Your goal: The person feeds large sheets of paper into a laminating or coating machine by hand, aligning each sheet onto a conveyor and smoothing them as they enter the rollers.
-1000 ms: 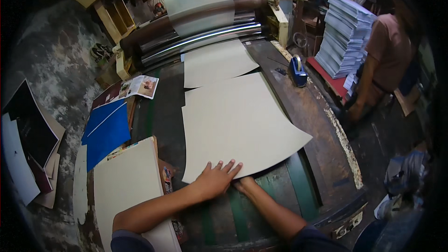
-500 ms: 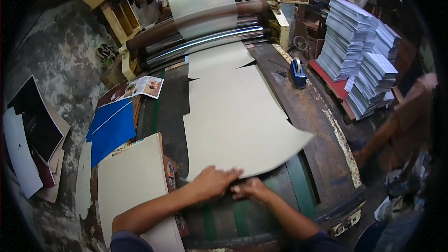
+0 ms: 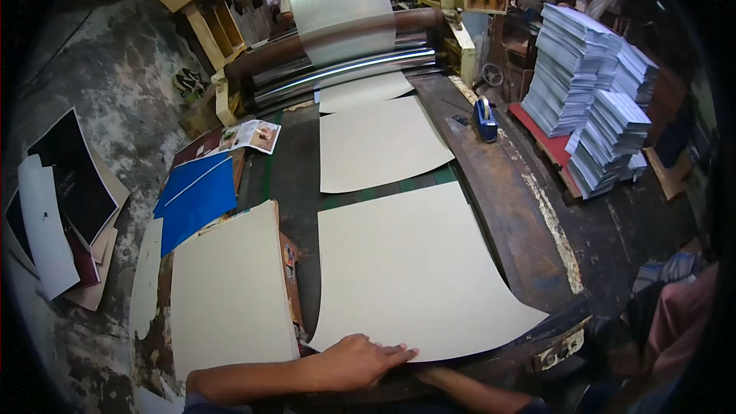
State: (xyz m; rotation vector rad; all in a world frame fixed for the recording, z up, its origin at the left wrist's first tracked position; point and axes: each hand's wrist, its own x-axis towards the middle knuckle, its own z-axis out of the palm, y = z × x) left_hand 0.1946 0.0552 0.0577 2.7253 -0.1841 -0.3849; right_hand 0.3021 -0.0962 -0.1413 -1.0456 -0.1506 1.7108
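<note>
A large cream sheet (image 3: 422,268) of paper or thin board lies on the dark machine table, its near right corner sticking out past the table's side. My left hand (image 3: 364,360) is at its near edge, fingers stretched over the top and the thumb out of sight, seemingly gripping the edge. Just below, my right hand (image 3: 433,376) is blurred, its fingers hidden near the same edge. Farther off, a second cream sheet (image 3: 379,146) lies apart from the first, a strip of table showing between. It overlaps a third sheet (image 3: 364,92) at the rollers (image 3: 345,65).
Left of the table lies a stack of cream sheets (image 3: 230,291), with a blue sheet (image 3: 195,192) beyond. A blue tape dispenser (image 3: 485,119) stands on the right. Tall paper stacks (image 3: 575,69) rest on a red-topped pallet at far right. Another person (image 3: 682,330) is at lower right.
The nearest sheet and my hands have shifted toward me, and a gap has opened between it and the second sheet. The other person has moved nearer the lower right. My view has shifted slightly.
</note>
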